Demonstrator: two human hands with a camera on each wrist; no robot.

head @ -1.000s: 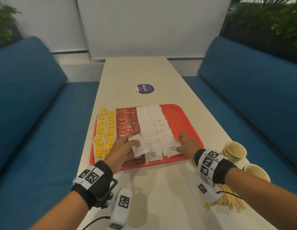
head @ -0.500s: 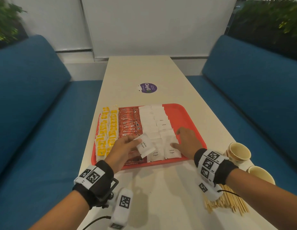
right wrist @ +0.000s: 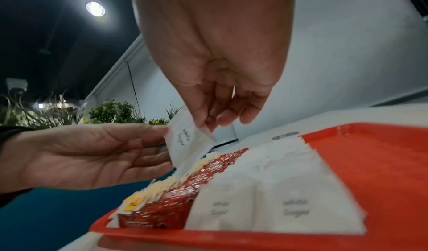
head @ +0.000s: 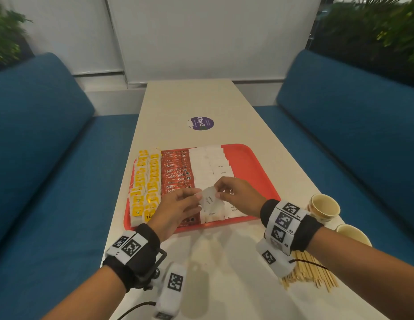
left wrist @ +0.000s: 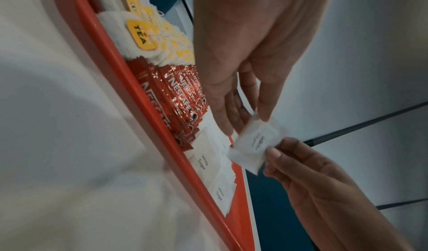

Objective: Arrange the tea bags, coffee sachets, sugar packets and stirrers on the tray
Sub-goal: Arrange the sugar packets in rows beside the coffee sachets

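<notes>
Sugar packet between both hands

A long pale table carries a red tray near its front edge, two paper cups and wooden stirrers at its right edge, a purple sticker mid-table.

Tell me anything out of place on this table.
The wooden stirrers lie heaped on the table beside the tray, not on it. One sugar packet is pinched between both hands above its rows.
</notes>
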